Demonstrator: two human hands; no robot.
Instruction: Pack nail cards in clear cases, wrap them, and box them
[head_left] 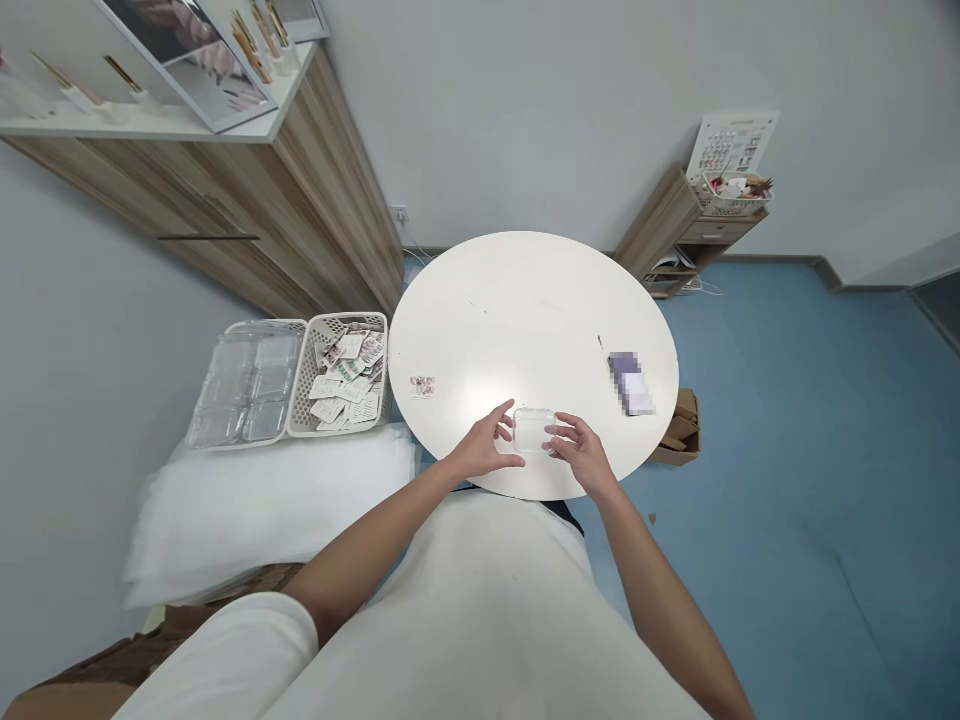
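Note:
A small clear plastic box [531,432] is at the near edge of the round white table [525,290]. My left hand [487,444] is on its left side, thumb and fingers spread apart, with nothing between them. On the other side, my right hand [579,450] has its fingers and thumb on the box's right edge. A small card with nail pieces [422,386] lies toward the table's left edge.
Left of the table stand a white basket of cards [349,375] and one of clear boxes [251,385], beside white packing sheets [277,500]. A blurred purple and white item [631,384] lies at the table's right. A cardboard box [679,430] is on the floor.

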